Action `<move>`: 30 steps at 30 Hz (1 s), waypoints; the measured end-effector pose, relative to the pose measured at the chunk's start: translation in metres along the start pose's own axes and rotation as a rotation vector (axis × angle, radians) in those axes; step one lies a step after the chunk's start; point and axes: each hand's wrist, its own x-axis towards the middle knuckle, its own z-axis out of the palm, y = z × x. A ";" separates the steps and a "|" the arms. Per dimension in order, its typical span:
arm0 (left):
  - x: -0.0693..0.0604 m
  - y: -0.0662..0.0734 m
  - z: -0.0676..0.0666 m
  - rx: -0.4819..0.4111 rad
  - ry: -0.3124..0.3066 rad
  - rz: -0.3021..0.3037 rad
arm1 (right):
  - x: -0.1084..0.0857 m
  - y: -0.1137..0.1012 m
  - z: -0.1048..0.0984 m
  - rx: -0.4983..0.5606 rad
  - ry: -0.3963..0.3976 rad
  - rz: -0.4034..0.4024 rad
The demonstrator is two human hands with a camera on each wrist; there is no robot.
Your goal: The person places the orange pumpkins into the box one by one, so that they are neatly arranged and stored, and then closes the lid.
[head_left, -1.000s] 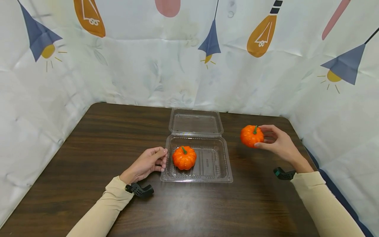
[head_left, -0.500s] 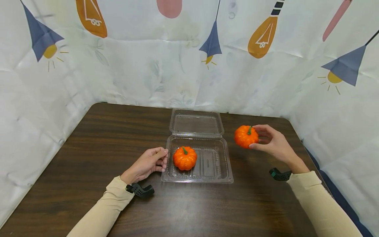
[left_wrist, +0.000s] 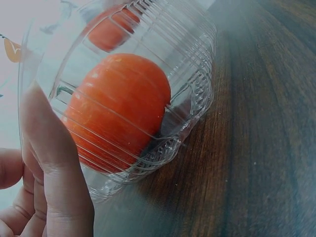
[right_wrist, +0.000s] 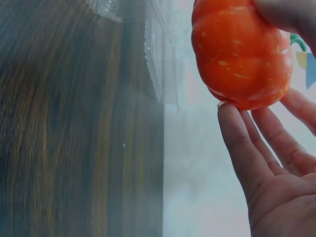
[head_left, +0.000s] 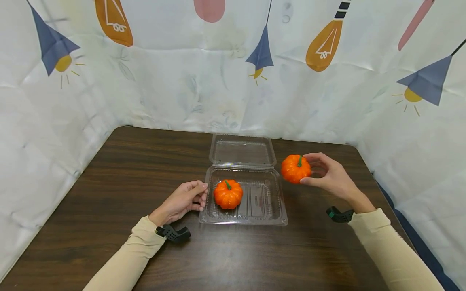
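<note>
A clear plastic clamshell container (head_left: 263, 204) lies with its lid folded back on the table. One small orange pumpkin (head_left: 228, 195) with a green stem sits in the left part of its tray. My left hand (head_left: 181, 202) pinches the tray's left rim between thumb and fingers; the left wrist view shows that pumpkin (left_wrist: 118, 108) through the clear wall. Held up just right of the container is a second small orange pumpkin (head_left: 295, 169), gripped by my right hand (head_left: 333, 178). In the right wrist view, thumb and fingertips touch opposite sides of this pumpkin (right_wrist: 242, 54).
The brown wood-grain table (head_left: 233, 258) carries the container near its middle. The open lid (head_left: 242, 149) lies toward the back edge. A white curtain (head_left: 164, 89) printed with lamps and bulbs stands behind and at both sides. Each wrist wears a black band (head_left: 174, 233).
My right hand has moved left with its pumpkin, closer to the container's right edge. The left hand keeps its hold on the rim, and the pumpkin in the tray stays put.
</note>
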 end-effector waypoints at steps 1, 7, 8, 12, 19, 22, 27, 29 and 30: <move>0.000 0.000 0.000 0.000 -0.001 -0.001 | 0.000 -0.001 0.001 0.006 -0.004 -0.002; -0.001 0.001 0.001 -0.004 0.004 -0.002 | 0.002 -0.004 0.007 0.053 -0.024 -0.035; -0.001 0.001 0.001 -0.004 0.003 -0.001 | 0.002 -0.004 0.008 0.060 -0.026 -0.040; 0.000 0.000 0.000 -0.006 0.001 -0.001 | 0.004 -0.007 0.012 0.075 -0.036 -0.057; 0.001 0.001 -0.001 -0.016 0.000 -0.005 | 0.006 -0.015 0.018 0.067 -0.056 -0.063; 0.001 0.001 0.000 -0.018 0.002 -0.009 | 0.006 -0.018 0.021 0.060 -0.062 -0.065; 0.001 0.000 0.000 -0.021 0.004 -0.020 | 0.008 -0.021 0.027 0.064 -0.080 -0.071; 0.001 0.000 0.000 -0.021 0.004 -0.023 | 0.008 -0.023 0.030 0.068 -0.089 -0.076; 0.001 0.000 0.000 -0.020 0.004 -0.023 | 0.009 -0.023 0.031 0.071 -0.094 -0.078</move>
